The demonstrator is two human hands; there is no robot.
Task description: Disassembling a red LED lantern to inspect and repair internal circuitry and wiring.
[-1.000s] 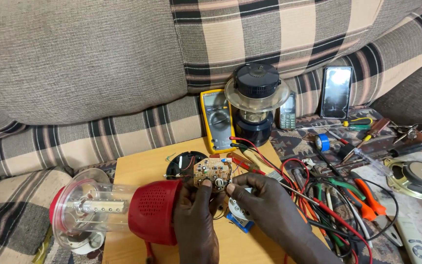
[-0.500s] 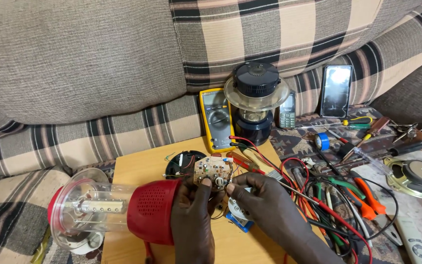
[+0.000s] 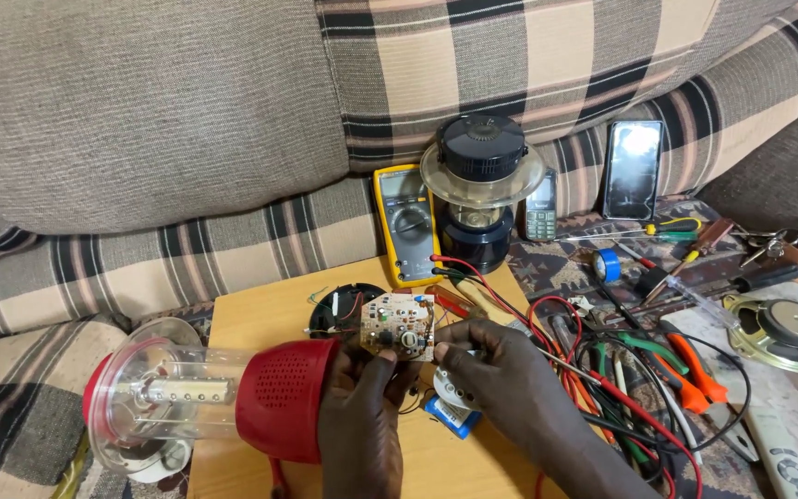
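Observation:
A small tan circuit board (image 3: 398, 325) is pinched between both hands above a wooden board (image 3: 260, 319). My left hand (image 3: 359, 413) grips its lower left edge and rests against the red base of a lantern (image 3: 281, 399) lying on its side, its clear globe (image 3: 159, 397) pointing left. My right hand (image 3: 510, 397) holds the board's right edge with thumb and fingers. Thin wires run from the board to a black round cover (image 3: 344, 308) behind it. A white and blue part (image 3: 453, 414) lies under my right hand.
A yellow multimeter (image 3: 405, 224) and a black upright lantern (image 3: 479, 189) stand at the back against the striped sofa cushions (image 3: 140, 120). Two phones (image 3: 632, 169), blue tape (image 3: 607, 266), screwdrivers, orange pliers (image 3: 690, 370), tangled red and black leads (image 3: 593, 370) and a speaker (image 3: 782, 331) crowd the right.
Both hands keep hold of the circuit board; the fingers have shifted only slightly and the view has edged a little.

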